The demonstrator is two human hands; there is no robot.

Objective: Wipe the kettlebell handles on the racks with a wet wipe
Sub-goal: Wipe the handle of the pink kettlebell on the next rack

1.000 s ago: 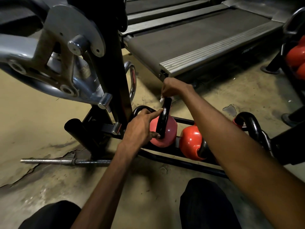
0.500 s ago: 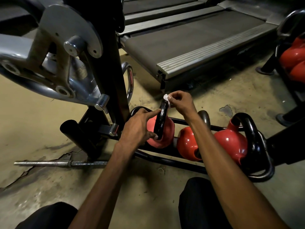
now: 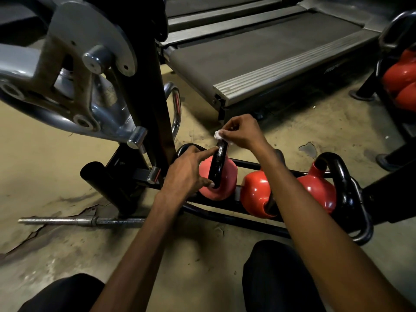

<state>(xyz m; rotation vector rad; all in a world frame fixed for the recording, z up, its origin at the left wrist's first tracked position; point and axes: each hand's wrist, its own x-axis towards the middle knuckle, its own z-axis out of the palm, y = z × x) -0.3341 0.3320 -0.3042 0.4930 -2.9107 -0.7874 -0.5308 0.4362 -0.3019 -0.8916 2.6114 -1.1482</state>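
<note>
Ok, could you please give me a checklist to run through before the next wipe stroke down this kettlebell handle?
1. The wet wipe is pinched in the right hand: ok.
2. The wipe touches the top of the black handle: ok.
3. The left hand steadies the handle with index finger and thumb: ok.
4. The pink kettlebell sits in the rack: ok.
5. The left hand's fingers are clear of the stroke path: not ok, they lie against the handle's side.
6. The wipe is moist enough: cannot tell.
</note>
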